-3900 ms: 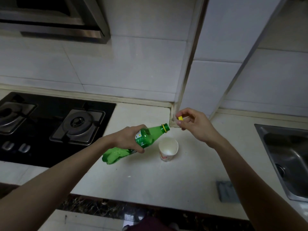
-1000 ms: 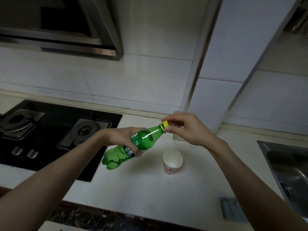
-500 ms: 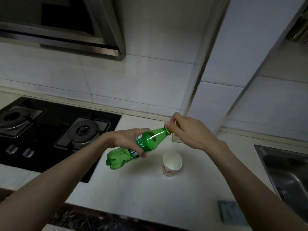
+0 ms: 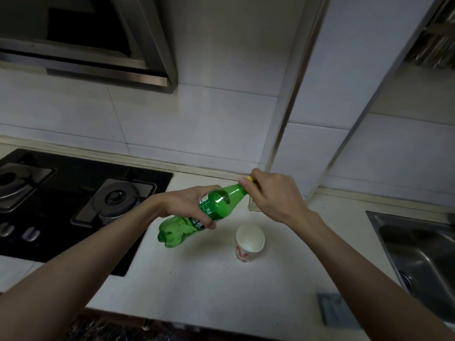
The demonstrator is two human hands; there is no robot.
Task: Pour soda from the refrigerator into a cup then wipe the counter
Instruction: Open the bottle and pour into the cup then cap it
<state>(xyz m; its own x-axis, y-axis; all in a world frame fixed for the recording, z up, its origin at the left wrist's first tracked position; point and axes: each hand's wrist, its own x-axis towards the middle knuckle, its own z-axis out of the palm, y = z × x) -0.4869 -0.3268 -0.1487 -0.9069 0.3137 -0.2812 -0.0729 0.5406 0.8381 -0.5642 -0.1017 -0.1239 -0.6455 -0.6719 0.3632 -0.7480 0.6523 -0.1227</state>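
Note:
My left hand point(image 4: 183, 205) grips the middle of a green soda bottle point(image 4: 216, 205), held tilted above the counter with its neck pointing up and to the right. My right hand point(image 4: 273, 195) is closed over the bottle's mouth, pinching the yellow cap point(image 4: 249, 178). A white paper cup point(image 4: 250, 242) with a red print stands upright on the white counter point(image 4: 197, 279), below and just right of the bottle. A little liquid shows at the cup's bottom.
A black gas hob point(image 4: 73, 200) fills the left of the counter. A steel sink point(image 4: 423, 262) lies at the right. A grey cloth point(image 4: 332, 308) rests near the front edge, partly behind my right forearm. A range hood point(image 4: 93, 45) hangs above.
3.9 s ago the bottle was uncapped and my right hand held the yellow cap apart. Now that hand is on the bottle's mouth with the cap. The bottle has stayed tilted over the counter.

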